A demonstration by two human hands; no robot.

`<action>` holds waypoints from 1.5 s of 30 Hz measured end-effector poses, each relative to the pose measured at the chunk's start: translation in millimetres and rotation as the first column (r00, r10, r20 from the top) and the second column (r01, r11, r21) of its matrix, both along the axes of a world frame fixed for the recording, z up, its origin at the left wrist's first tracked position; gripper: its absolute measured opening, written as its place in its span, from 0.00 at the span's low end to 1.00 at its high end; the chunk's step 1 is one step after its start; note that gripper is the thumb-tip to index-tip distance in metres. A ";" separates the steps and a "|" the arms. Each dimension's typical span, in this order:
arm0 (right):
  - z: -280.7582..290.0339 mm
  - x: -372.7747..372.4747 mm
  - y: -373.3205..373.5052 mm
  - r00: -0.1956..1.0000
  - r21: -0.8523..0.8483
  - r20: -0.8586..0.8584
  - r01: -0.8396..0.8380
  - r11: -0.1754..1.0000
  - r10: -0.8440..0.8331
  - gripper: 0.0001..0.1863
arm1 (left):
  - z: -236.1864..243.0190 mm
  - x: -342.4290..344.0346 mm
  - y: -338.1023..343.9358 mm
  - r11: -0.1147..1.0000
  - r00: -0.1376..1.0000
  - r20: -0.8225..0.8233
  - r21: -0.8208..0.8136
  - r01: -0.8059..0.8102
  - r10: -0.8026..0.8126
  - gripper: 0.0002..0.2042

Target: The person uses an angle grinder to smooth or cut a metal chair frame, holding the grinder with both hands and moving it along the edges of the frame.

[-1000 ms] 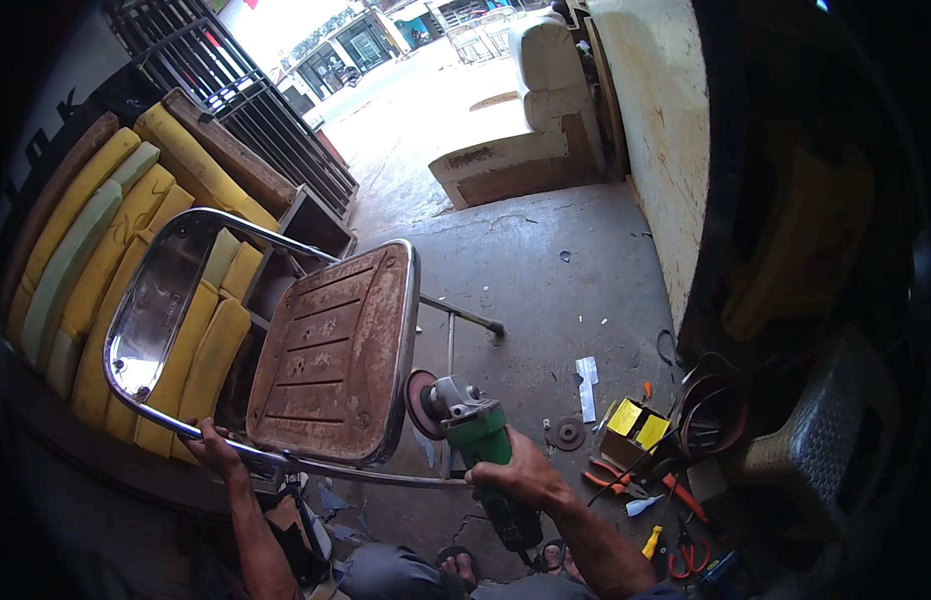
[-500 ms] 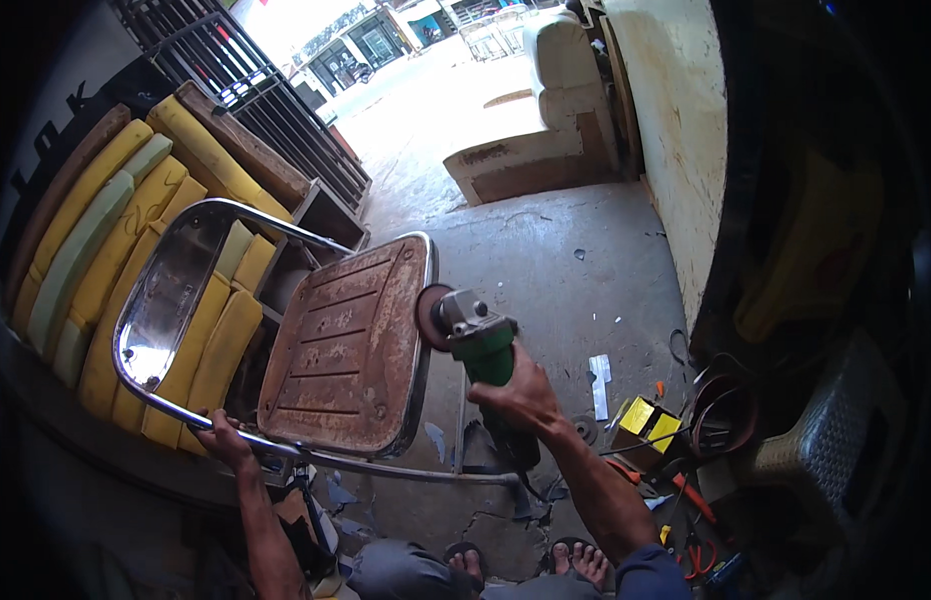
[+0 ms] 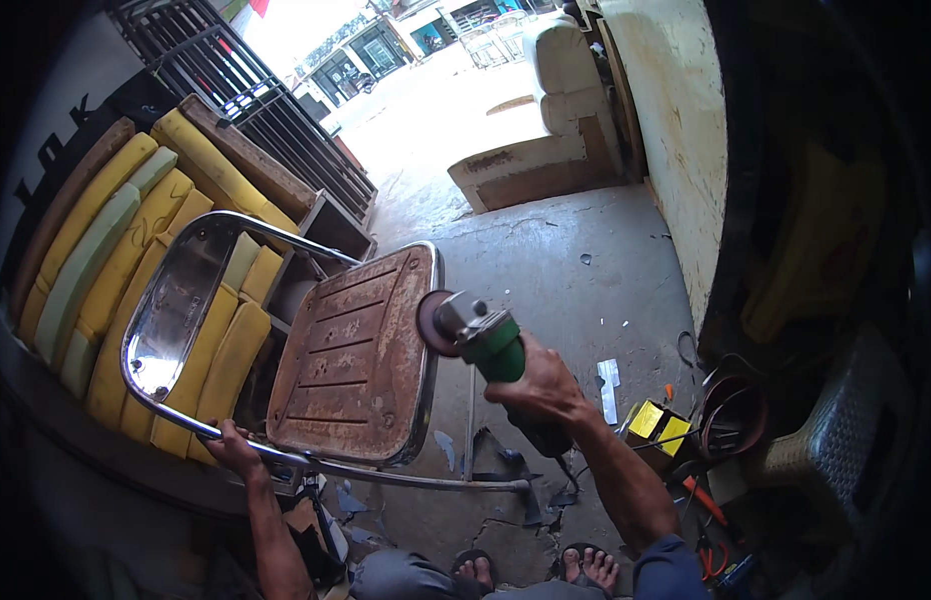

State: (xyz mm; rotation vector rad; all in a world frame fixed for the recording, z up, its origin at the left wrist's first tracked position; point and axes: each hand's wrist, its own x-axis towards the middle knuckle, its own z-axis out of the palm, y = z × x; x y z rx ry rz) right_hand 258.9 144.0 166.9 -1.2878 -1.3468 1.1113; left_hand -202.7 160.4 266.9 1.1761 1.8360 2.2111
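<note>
Head view: the grey floor (image 3: 531, 260) spreads widest, with a stack of mostly yellow foam cushions (image 3: 111, 290) at nine o'clock and a pale upholstered armchair (image 3: 541, 150) at one. Next in size, the metal-framed chair (image 3: 331, 385) lies across the scene from nine o'clock to about five, tilted, its seat facing the camera; its long axis runs from between nine and ten o'clock down to between three and four, and the shiny backrest (image 3: 176, 305) makes the nine-o'clock end. The rusty brown seat panel (image 3: 351, 340) sits left of centre, its grooves running roughly across, rising a little toward two o'clock. Smaller still, the green angle grinder (image 3: 501, 350) is just below and right of centre, long axis slanting, head aimed between ten and eleven, tail between four and five. The right hand (image 3: 541, 380), near five o'clock, is wrapped around the grinder's body; the left hand (image 3: 236, 448), at eight, is curled around the chair's near tube (image 3: 286, 458). Smallest, the reddish-brown disc (image 3: 436, 325) stands right beside the seat's three-o'clock edge; whether they touch cannot be told.
</note>
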 end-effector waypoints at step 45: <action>154.4 11.8 129.3 0.526 -0.042 0.850 -0.008 0.999 0.039 0.39 | -21.8 -11.0 3.9 0.999 1.000 0.010 -0.042 -0.009 0.009 0.10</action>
